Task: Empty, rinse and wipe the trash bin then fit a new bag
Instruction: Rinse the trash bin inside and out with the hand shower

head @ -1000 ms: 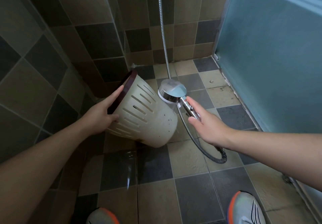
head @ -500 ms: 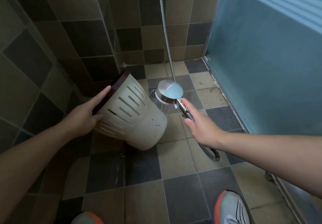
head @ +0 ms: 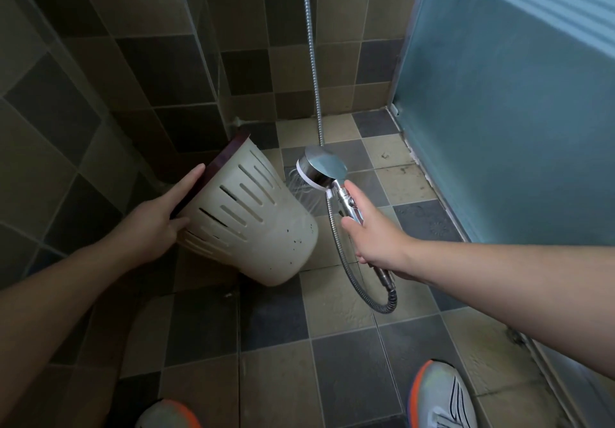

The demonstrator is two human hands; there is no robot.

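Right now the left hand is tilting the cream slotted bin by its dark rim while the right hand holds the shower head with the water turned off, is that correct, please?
Not quite: the water is on. The head view shows spray leaving the shower head, held in the right hand. The rest stands: the left hand tilts the cream slotted bin by its dark rim.

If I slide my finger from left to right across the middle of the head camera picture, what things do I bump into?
Left hand → trash bin → shower head → right hand → frosted blue door.
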